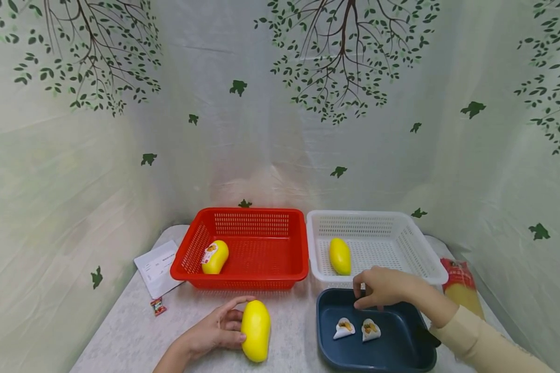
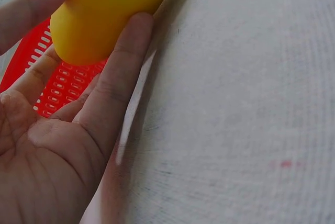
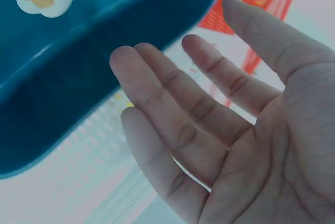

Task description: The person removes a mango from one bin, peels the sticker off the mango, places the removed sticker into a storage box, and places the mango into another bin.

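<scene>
My left hand [image 1: 216,329] holds a yellow mango [image 1: 256,331] at its left side, over the pale tabletop in front of the red basket. In the left wrist view, the fingertips press on the smooth skin of this mango [image 2: 104,20]; no sticker shows on it. Above the far edge of a dark blue tray [image 1: 378,355] hovers my right hand [image 1: 385,287], and its fingers hang loosely bent with nothing between them. Two white stickers with a mango picture, a left one [image 1: 344,328] and a right one [image 1: 371,330], lie curled inside the tray.
At the back left, a red basket [image 1: 252,280] contains a stickered mango [image 1: 215,257]. Beside it, a white basket [image 1: 378,215] holds a plain mango [image 1: 340,256]. A paper sheet [image 1: 158,267] and small red packet [image 1: 158,306] lie left; a red-and-yellow bag [image 1: 464,290] lies right.
</scene>
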Motion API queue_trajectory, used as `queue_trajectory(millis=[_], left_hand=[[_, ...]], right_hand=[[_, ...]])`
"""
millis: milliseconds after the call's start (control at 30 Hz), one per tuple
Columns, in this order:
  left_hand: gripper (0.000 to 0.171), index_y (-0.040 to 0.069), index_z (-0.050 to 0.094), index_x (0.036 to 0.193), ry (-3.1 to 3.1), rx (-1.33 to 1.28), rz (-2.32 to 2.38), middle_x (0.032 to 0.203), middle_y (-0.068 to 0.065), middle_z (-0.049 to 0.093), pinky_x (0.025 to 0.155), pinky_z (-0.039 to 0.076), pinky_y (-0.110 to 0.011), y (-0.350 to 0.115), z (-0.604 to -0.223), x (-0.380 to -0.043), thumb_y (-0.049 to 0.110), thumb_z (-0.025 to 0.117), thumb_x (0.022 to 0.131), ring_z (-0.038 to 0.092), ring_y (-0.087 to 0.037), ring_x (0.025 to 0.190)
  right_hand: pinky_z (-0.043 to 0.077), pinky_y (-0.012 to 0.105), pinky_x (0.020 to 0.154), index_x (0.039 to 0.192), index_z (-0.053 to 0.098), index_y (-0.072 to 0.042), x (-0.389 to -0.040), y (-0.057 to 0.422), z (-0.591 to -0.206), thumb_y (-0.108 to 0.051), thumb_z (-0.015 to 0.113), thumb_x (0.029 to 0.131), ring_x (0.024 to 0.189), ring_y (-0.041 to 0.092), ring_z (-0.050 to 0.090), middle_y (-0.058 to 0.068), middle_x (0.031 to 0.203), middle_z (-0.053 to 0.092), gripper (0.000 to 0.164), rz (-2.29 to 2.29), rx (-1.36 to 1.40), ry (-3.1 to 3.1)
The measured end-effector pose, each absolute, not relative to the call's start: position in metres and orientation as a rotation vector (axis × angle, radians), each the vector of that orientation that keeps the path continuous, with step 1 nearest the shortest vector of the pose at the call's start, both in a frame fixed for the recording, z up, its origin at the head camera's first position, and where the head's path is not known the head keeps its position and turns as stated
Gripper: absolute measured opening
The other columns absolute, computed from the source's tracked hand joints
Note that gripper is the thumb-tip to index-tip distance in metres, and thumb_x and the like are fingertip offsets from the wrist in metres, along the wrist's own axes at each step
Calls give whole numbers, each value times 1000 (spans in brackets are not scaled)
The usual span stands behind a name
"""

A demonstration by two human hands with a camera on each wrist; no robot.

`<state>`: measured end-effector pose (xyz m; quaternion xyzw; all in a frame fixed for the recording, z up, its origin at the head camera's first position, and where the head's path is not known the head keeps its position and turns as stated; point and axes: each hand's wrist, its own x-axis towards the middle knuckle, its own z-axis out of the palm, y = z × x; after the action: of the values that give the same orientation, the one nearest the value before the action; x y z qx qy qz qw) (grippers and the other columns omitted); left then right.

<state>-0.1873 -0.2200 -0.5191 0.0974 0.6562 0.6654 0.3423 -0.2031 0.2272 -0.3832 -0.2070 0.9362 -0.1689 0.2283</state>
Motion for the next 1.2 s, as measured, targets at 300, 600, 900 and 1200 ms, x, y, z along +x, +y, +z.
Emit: queue_trajectory(millis=[300,600,900,1200], left_hand=[[82,23,37,166,1703,279,1749,137,-16,56,93,66,-45,-218,-519,-186,10,79,97,67,-26,112],[81,23,36,166,1727,265,1743,139,-16,57,95,65,-47,-217,-519,-186,12,78,98,67,-27,112],[81,23,36,166,1737,238,1739,139,-16,56,95,65,-47,-217,-519,-187,12,78,98,67,-28,111],[81,24,36,166,1728,220,1755,142,-17,55,96,65,-47,-218,-517,-186,11,77,98,67,-28,112]], right_hand=[[62,27,69,100,72,-20,-209,242,-364,-31,84,94,69,13,65,-5,85,74,18,-553,-638,2651],[67,31,77,109,71,-16,-222,266,-345,-32,80,97,78,15,69,0,97,78,22,-655,-656,2676],[67,41,86,116,70,-12,-245,302,-334,-33,77,100,92,19,70,9,112,76,27,-744,-574,2698],[65,47,89,122,67,-5,-266,336,-342,-28,72,104,100,21,69,15,118,73,30,-834,-557,2713]])
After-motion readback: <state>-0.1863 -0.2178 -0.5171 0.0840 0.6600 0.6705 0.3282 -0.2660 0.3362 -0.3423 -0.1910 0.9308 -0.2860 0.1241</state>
